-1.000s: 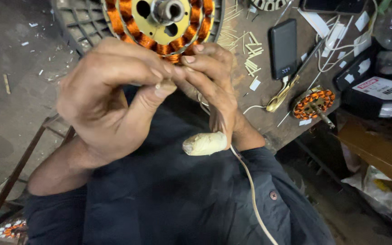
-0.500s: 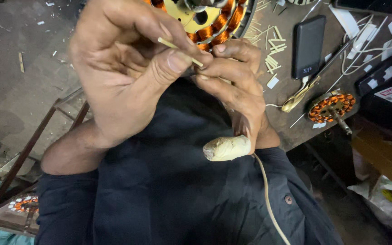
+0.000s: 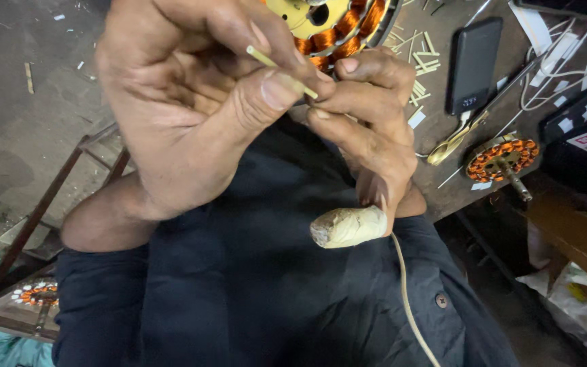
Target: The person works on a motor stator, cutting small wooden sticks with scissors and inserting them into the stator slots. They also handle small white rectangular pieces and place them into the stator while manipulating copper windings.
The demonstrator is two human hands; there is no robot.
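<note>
Both hands together: left hand [image 3: 191, 115] pinches thin stick [image 3: 281, 64], slanting down-right toward right hand [image 3: 368, 129]; stator [image 3: 334, 30] just beyond.

Glossy copper windings [image 3: 338, 37], a matt wooden sliver [image 3: 281, 62], rough wooden bench [image 3: 460, 187].

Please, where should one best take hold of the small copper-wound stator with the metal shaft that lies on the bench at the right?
Grip the small stator by its bare metal shaft, coming from the bench's near edge, since the shaft points that way and sticks out free. The round body is wrapped in copper coils, better left unpinched.
</note>
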